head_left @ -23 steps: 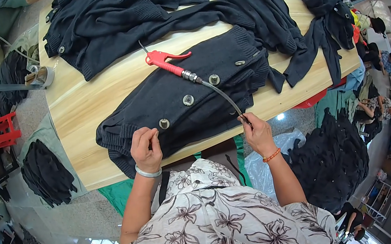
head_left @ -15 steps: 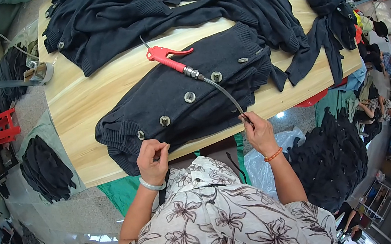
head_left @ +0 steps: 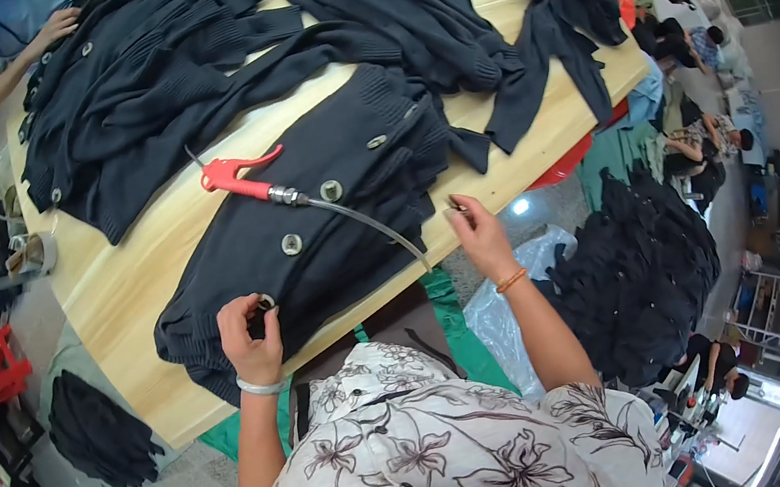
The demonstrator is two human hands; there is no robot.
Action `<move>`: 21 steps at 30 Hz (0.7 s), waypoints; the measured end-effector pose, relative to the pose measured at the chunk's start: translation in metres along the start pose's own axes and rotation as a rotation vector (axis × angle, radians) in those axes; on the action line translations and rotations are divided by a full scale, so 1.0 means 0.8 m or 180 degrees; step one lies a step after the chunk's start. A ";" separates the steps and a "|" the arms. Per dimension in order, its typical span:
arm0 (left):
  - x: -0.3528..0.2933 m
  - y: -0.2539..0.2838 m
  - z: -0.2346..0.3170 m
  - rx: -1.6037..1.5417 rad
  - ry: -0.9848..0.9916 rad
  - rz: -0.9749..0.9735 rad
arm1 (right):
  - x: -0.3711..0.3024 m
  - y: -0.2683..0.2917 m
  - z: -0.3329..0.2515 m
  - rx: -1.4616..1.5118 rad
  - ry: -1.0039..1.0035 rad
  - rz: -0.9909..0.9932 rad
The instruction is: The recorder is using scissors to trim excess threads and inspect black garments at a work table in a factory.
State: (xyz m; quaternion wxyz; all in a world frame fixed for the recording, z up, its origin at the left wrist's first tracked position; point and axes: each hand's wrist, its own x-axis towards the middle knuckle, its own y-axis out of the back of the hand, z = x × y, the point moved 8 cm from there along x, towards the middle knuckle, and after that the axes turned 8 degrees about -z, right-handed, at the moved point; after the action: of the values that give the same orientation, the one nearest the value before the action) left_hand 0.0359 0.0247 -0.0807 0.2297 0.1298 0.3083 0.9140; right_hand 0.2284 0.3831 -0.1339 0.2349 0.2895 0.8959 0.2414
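Note:
A dark navy knitted cardigan [head_left: 307, 231] lies folded near the table's front edge, its row of large buttons facing up. At its lower left corner my left hand [head_left: 252, 343] is closed, thumb and fingers pinching round a button [head_left: 267, 302]. Across the cardigan rests a red air blow gun [head_left: 239, 177], whose clear hose [head_left: 372, 224] runs over the table's front edge. My right hand [head_left: 483, 240] hovers beyond that edge, right of the hose and apart from it. Its fingers are pinched round a small dark thing too small to name.
More dark cardigans [head_left: 155, 87] are spread over the back of the wooden table [head_left: 103, 312]. A person's hand [head_left: 58, 27] touches them at the far left. A heap of dark garments [head_left: 629, 288] lies on the floor at right, a smaller pile [head_left: 100, 428] and red stool [head_left: 1, 364] at left.
My view has shifted, so the table appears further left. My left hand has come onto a button. My right hand is now apart from the hose. Another person appears at far left.

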 end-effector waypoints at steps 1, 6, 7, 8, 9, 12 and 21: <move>-0.004 0.000 -0.008 -0.0146 0.0310 -0.0013 | 0.001 0.007 0.006 0.0118 0.0046 -0.0027; -0.001 -0.016 -0.014 -0.0860 0.0559 0.0177 | -0.019 0.004 -0.036 0.0370 0.0254 -0.0642; -0.002 -0.018 -0.016 -0.1005 0.0648 0.0242 | -0.023 -0.004 -0.054 0.0376 0.0418 -0.0755; -0.003 -0.018 -0.019 -0.1160 0.0729 0.0310 | -0.027 -0.015 -0.075 0.0377 0.0583 -0.0858; -0.006 -0.017 -0.020 -0.1346 0.0815 0.0368 | -0.031 -0.024 -0.097 0.0316 0.0694 -0.1064; -0.008 -0.008 -0.014 -0.1425 0.0780 0.0536 | -0.041 -0.053 -0.154 0.0094 0.0946 -0.1738; -0.007 -0.007 -0.008 -0.1761 0.0749 0.0588 | -0.036 -0.123 -0.249 -0.0287 0.2047 -0.2118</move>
State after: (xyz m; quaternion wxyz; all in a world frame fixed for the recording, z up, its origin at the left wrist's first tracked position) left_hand 0.0404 0.0220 -0.0896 0.1350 -0.0168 0.0594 0.9889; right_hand 0.0977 0.2352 -0.0277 0.0222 -0.1138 0.9561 0.2692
